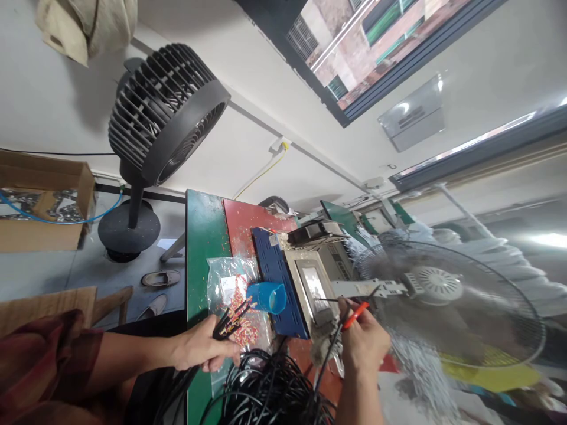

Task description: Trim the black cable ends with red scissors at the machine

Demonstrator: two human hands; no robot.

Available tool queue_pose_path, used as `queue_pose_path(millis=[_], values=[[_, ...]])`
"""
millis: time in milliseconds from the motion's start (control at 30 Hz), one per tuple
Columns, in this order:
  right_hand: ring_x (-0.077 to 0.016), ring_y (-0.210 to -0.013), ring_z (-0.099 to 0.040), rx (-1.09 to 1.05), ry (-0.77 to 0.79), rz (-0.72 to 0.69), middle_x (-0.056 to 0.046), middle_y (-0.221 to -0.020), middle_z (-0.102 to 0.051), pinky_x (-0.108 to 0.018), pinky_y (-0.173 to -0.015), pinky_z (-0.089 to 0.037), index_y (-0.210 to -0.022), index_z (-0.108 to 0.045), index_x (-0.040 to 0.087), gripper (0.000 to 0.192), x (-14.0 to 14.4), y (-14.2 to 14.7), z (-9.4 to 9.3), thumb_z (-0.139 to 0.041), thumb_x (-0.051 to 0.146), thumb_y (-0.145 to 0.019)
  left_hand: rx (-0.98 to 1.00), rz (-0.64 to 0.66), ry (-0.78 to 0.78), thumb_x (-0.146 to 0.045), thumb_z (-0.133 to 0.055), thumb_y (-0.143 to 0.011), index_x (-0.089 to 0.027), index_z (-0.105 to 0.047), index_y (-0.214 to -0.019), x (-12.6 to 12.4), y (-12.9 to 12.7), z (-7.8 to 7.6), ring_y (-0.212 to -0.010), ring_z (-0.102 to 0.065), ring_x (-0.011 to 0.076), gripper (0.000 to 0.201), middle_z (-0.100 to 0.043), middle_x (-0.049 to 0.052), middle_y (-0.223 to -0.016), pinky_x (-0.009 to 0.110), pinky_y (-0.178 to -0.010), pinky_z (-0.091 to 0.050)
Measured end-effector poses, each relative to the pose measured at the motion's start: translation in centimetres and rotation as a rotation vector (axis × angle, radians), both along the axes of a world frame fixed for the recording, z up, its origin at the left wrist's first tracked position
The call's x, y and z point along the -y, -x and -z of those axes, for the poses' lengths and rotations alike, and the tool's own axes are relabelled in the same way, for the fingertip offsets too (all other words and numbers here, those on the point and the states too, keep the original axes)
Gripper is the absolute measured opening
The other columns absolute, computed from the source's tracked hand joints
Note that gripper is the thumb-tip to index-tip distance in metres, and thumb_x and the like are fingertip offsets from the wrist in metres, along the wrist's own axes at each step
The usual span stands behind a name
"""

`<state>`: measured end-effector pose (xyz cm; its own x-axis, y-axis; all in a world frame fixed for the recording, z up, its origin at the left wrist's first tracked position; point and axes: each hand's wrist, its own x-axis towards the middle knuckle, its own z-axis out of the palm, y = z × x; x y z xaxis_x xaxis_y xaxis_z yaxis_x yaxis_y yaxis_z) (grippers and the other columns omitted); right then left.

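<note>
White wall (248, 136) with dark-framed window (354, 53); below, green desk (204, 236) partly covered in red; beside it, dark fan (168, 112). On the desk, blue-sided machine (292, 265), then tangled black cables (266, 389). Bunched cable ends (233, 321) gripped in left hand (206, 345), over plastic bag (219, 271); single cable (328, 357) and red tool (357, 314) pinched in right hand (363, 342), near machine. Smaller: blue cup (266, 297). Smallest: red-and-yellow bits (245, 336).

The left grip (204, 345) holds black cables (234, 320), the right grip (364, 337) one dark cable (328, 355) and, seemingly, an orange-handled tool (355, 316).
</note>
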<state>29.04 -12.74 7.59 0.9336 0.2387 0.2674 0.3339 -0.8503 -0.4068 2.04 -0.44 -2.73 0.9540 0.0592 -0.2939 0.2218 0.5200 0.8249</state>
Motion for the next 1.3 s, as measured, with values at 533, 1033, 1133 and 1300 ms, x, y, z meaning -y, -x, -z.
queue_pose_path(millis=[533, 1033, 1133, 1300], values=[[-0.0234, -0.062, -0.058, 0.004, -0.001, 0.01, -0.008, -0.06, -0.065, -0.029, -0.057, -0.04, -0.094, -0.071, 0.014, 0.056, -0.4, 0.5, -0.3, -0.056, 0.06, -0.064, 0.004, 0.012, -0.021, -0.047, -0.055, -0.074, -0.011, -0.063, -0.077, -0.1, 0.1, 0.0, -0.036, -0.036, 0.0049, 0.037, -0.041, -0.005, -0.041, 0.016, -0.037, -0.033], [-0.0255, -0.067, -0.06, -0.01, 0.0, 0.01, -0.009, -0.063, -0.067, -0.03, -0.061, -0.041, -0.095, -0.07, 0.014, 0.061, -0.5, 0.9, -0.5, -0.055, 0.063, -0.063, 0.011, 0.015, -0.011, -0.048, -0.055, -0.074, -0.01, -0.062, -0.077, 0.0, 0.1, -0.1, -0.035, -0.035, 0.0046, 0.038, -0.041, -0.006, -0.041, 0.016, -0.036, -0.031], [-0.0257, -0.067, -0.06, -0.01, 0.01, 0.016, -0.009, -0.063, -0.067, -0.03, -0.06, -0.04, -0.094, -0.071, 0.014, 0.06, -0.6, 1.0, -0.5, -0.055, 0.063, -0.063, -0.002, 0.01, -0.012, -0.048, -0.055, -0.073, -0.011, -0.062, -0.077, 0.1, 0.1, 0.1, -0.035, -0.035, 0.0046, 0.038, -0.041, -0.006, -0.041, 0.016, -0.036, -0.031], [-0.0249, -0.061, -0.058, 0.013, 0.018, 0.015, -0.008, -0.056, -0.064, -0.029, -0.056, -0.039, -0.091, -0.072, 0.013, 0.061, -0.9, 1.2, -0.6, -0.054, 0.064, -0.063, -0.012, 0.004, 0.0, -0.048, -0.056, -0.072, -0.011, -0.063, -0.077, 0.1, 0.0, 0.2, -0.035, -0.035, 0.0044, 0.038, -0.041, -0.006, -0.041, 0.015, -0.036, -0.031]])
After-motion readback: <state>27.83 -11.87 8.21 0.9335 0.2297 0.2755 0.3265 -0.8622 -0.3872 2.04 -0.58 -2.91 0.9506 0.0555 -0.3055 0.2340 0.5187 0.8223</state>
